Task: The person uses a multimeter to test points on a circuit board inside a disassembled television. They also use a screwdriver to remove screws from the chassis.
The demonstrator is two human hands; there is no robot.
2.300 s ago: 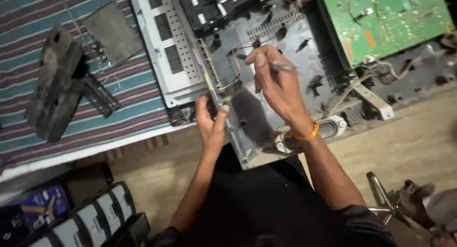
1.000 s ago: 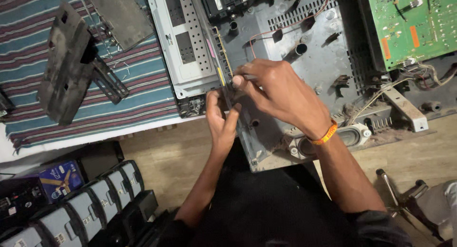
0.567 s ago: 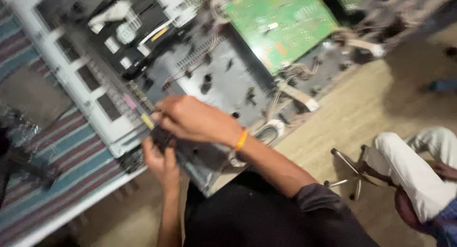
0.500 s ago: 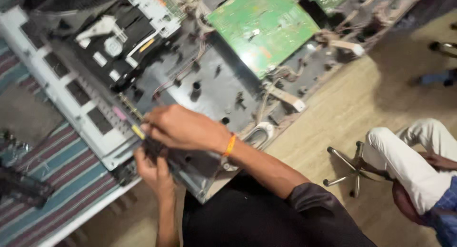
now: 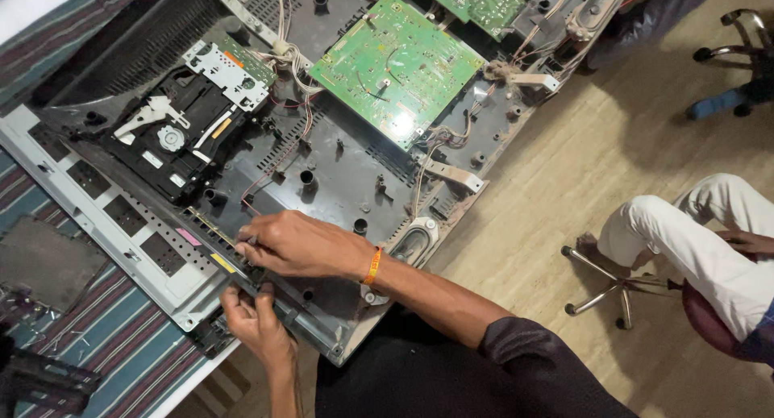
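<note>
A large grey plastic chassis [image 5: 339, 184] is laid open and flat, tilted diagonally. Its near edge carries a narrow dark strip [image 5: 242, 265] with a yellow tag, lying along the rim beside a pale grey perforated metal panel [image 5: 121, 232].

disc drive [image 5: 181, 136] left of circuit board [image 5: 395, 63] | both in chassis [image 5: 339, 192]

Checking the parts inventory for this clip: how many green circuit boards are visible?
2. One large green circuit board lies mid-chassis; a second green board sits at the top edge, partly cut off. Others may be out of frame.
</note>
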